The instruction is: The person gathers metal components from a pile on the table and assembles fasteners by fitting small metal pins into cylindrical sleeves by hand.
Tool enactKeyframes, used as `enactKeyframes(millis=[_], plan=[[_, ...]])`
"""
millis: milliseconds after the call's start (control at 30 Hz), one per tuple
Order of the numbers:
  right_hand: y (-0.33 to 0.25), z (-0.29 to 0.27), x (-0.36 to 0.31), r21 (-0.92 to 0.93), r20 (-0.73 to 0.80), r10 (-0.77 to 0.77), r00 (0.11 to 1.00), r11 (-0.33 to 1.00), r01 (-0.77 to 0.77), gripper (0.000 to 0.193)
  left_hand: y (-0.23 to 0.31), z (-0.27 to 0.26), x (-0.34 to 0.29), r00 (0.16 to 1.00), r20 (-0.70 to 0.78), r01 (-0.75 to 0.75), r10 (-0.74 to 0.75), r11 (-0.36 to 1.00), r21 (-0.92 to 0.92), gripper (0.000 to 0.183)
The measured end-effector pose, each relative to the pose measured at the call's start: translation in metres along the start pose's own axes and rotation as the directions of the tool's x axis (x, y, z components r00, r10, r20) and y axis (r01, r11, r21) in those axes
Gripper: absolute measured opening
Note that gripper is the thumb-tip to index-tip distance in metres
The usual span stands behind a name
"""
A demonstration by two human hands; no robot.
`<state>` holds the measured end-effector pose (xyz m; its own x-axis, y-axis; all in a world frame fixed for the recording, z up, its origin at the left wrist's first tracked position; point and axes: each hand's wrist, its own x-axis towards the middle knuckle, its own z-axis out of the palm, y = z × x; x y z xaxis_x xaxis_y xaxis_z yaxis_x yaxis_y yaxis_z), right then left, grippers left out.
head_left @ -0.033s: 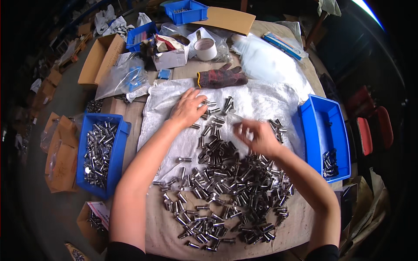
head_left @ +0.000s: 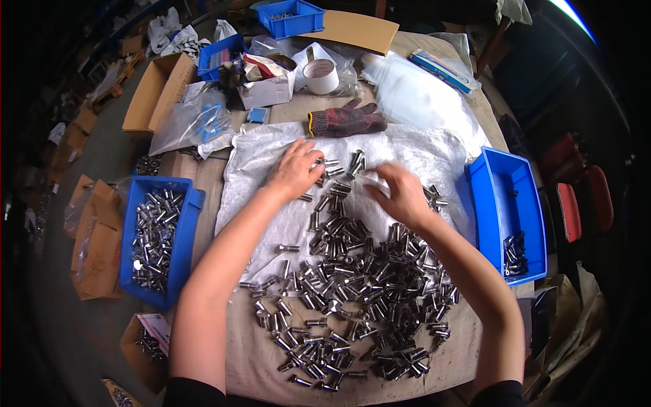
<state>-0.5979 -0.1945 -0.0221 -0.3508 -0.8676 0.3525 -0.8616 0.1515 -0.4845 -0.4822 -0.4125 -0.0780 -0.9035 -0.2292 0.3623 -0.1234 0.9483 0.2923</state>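
Observation:
A large heap of shiny metal bolts (head_left: 339, 285) spreads over the cloth in front of me, with a trail of them running away toward my hands. My left hand (head_left: 296, 169) rests on the white woven sheet (head_left: 254, 203), fingers bent and apart beside a few loose bolts (head_left: 330, 167) at its thumb and forefinger. My right hand (head_left: 400, 193) hovers over the sheet to the right of a small upright cluster of bolts (head_left: 357, 163). Its thumb and fingers are apart, and I see nothing between them.
A blue bin (head_left: 157, 237) full of bolts stands at left, another blue bin (head_left: 507, 210) with a few bolts at right. Beyond the sheet lie a dark knit glove (head_left: 347, 121), a tape roll (head_left: 321, 76), clear plastic bags (head_left: 424, 95) and an open carton (head_left: 157, 95).
My right hand has shifted slightly away from me, toward the small bolt cluster, and its fingers have straightened. My left hand has hardly moved.

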Motion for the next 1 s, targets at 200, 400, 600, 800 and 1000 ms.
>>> enactKeyframes(millis=[200, 400, 600, 800, 1000], plan=[[0.016, 0.069, 0.046, -0.188, -0.055, 0.062, 0.997, 0.979, -0.072, 0.015, 0.031, -0.009, -0.008, 0.998, 0.001, -0.057, 0.06, 0.951, -0.305, 0.026], [-0.033, 0.044, -0.016, 0.262, 0.087, -0.105, 0.991, 0.962, 0.079, 0.018, 0.083, -0.029, -0.074, 0.953, 0.021, -0.267, 0.304, 0.865, -0.425, 0.013], [-0.051, -0.017, -0.068, 0.296, 0.27, -0.088, 0.959, 0.955, 0.004, 0.025, 0.089, -0.058, -0.107, 0.917, 0.022, -0.318, 0.398, 0.764, -0.561, 0.014], [-0.033, 0.023, -0.004, -0.142, 0.075, 0.05, 0.996, 0.989, -0.039, 0.028, 0.044, -0.029, -0.075, 0.982, -0.093, 0.154, -0.166, 0.98, -0.127, 0.039], [-0.055, 0.054, -0.02, -0.381, 0.067, 0.089, 0.994, 0.923, -0.057, 0.031, 0.076, -0.021, -0.086, 0.991, -0.112, 0.056, -0.078, 0.98, -0.192, 0.028]])
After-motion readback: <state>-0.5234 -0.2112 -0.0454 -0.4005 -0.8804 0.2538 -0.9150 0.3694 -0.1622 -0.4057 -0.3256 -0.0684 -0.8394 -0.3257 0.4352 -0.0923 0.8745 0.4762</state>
